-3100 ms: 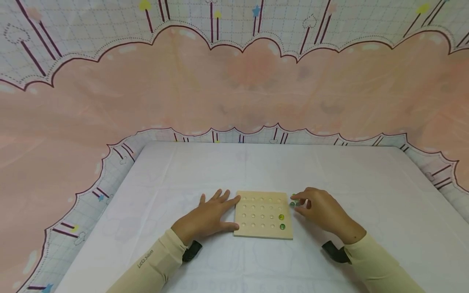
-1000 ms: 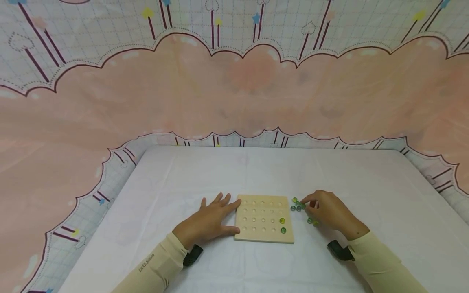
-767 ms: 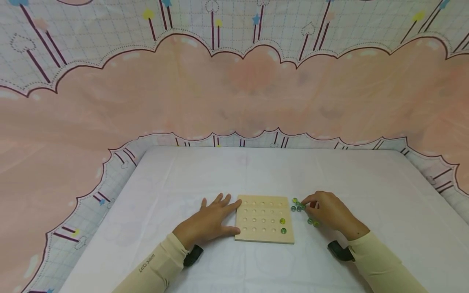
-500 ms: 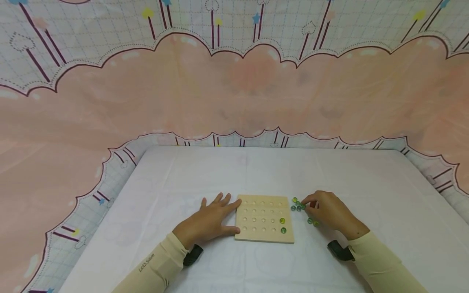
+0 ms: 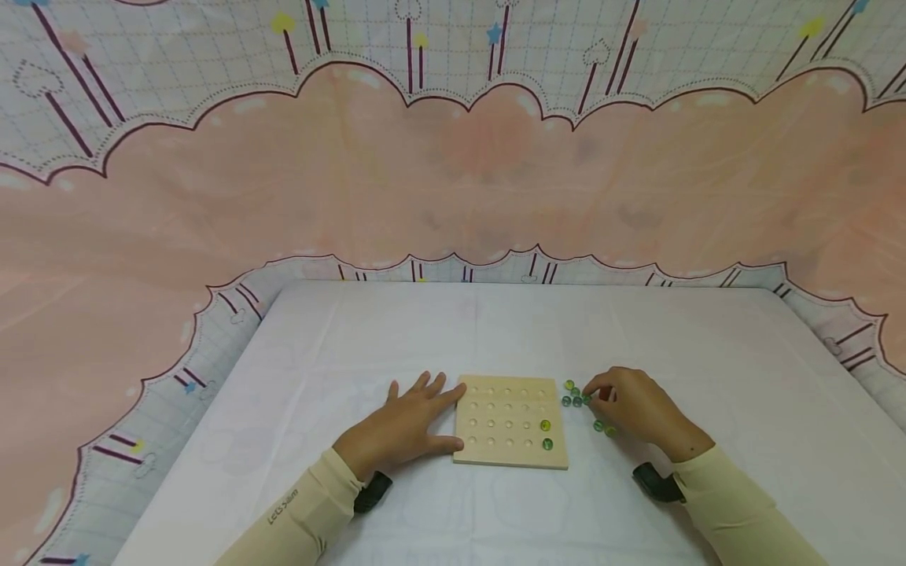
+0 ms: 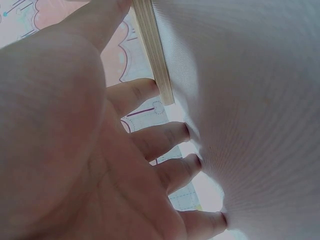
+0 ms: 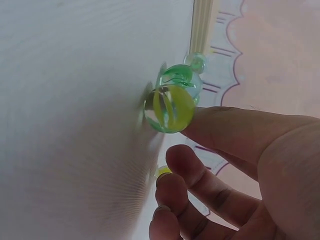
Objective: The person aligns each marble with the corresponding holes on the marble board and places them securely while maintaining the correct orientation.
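My left hand [image 5: 399,424] lies with fingers spread at the left edge of a pale wooden board [image 5: 499,452] with rows of round dimples. Its thumb and index finger touch that edge; the left wrist view shows the other fingertips [image 6: 180,131] on the cloth. A yellow marble [image 5: 545,425] and a green marble [image 5: 548,444] sit in the right column. Right of the board, my right hand [image 5: 630,405] has thumb and index fingertips at a green marble [image 5: 587,399] beside a small cluster of marbles [image 5: 576,392]. I cannot tell whether they pinch it.
Under the right hand lie another green marble [image 5: 598,426] and a yellow-green marble [image 7: 170,108], close in front of the thumb in the right wrist view. White cloth [image 5: 396,322] covers the table. A peach patterned curtain [image 5: 453,181] hangs behind it.
Since about three seconds ago, my right hand has shifted slightly right, so more of the marbles show. Over the last second both hands and the marbles have stayed still.
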`<state>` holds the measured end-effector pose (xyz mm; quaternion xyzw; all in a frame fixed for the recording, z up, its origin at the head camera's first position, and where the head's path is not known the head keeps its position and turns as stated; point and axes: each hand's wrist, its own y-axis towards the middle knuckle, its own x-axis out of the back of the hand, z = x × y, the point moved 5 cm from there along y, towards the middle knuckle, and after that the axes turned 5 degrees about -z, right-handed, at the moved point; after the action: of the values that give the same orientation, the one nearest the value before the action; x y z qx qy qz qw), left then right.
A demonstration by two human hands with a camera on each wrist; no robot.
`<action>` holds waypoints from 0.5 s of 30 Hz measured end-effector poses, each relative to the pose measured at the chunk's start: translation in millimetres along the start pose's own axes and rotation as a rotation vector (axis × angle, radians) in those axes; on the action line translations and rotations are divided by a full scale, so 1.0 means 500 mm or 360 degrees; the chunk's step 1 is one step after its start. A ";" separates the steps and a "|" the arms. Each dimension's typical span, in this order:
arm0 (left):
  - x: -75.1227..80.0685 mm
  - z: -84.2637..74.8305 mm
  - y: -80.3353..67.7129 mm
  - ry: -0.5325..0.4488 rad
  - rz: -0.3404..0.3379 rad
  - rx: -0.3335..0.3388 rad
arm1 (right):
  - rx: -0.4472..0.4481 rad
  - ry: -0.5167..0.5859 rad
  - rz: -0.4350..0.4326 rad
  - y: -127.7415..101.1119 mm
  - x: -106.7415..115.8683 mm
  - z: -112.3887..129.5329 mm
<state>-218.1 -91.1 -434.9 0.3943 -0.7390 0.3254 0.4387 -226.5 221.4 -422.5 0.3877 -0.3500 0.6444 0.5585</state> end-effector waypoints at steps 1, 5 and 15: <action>0.000 0.000 0.000 0.0003 0.0001 0.0003 | -0.0004 -0.0001 -0.0002 0.000 0.000 0.000; 0.000 0.000 0.001 0.0008 0.0007 0.0016 | -0.0022 -0.0017 -0.0003 0.001 0.001 0.002; 0.000 0.001 0.003 0.0025 0.0021 0.0047 | -0.0018 -0.0036 -0.0025 0.001 0.008 0.008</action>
<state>-219.5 -90.9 -435.4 0.3934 -0.7333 0.3420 0.4365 -227.0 219.4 -417.2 0.3946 -0.3569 0.6335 0.5618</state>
